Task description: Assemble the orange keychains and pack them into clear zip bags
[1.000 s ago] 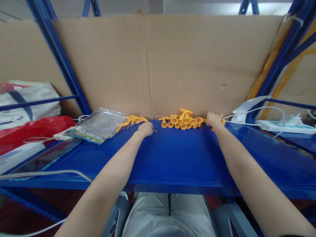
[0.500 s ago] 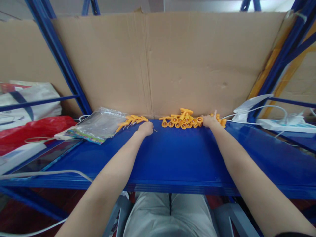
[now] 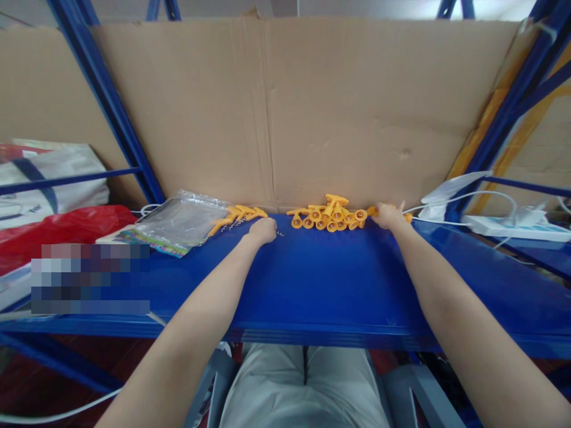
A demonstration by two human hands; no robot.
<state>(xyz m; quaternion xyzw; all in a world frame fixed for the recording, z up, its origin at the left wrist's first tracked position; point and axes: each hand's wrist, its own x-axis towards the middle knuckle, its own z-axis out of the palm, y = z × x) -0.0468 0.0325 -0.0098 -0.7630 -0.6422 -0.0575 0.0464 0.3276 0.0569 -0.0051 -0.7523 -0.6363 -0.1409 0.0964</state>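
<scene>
My left hand (image 3: 264,230) is closed near the back of the blue shelf, and a thin metal spiral of a corkscrew (image 3: 280,233) sticks out beyond its fingers. Just left of it lie several yellow-handled corkscrews (image 3: 236,217) with their spirals showing. In the middle, yellow bell-shaped plastic pieces (image 3: 332,215) are stacked against the cardboard, their round mouths facing me. To the right of that stack, my right hand (image 3: 387,215) has its fingers bent around a yellow plastic piece (image 3: 372,211); its exact form is mostly hidden. Another yellow piece (image 3: 407,218) shows beyond this hand.
A clear plastic bag (image 3: 182,217) lies left of the corkscrews. Farther left are a red bag (image 3: 89,229) and a white cloth bag (image 3: 75,172). A cardboard sheet (image 3: 339,113) walls the back. On the right sit white cables and a power strip (image 3: 517,227).
My right hand has shifted slightly right, and a yellow piece now shows at its left side. My left hand has stayed nearly in place.
</scene>
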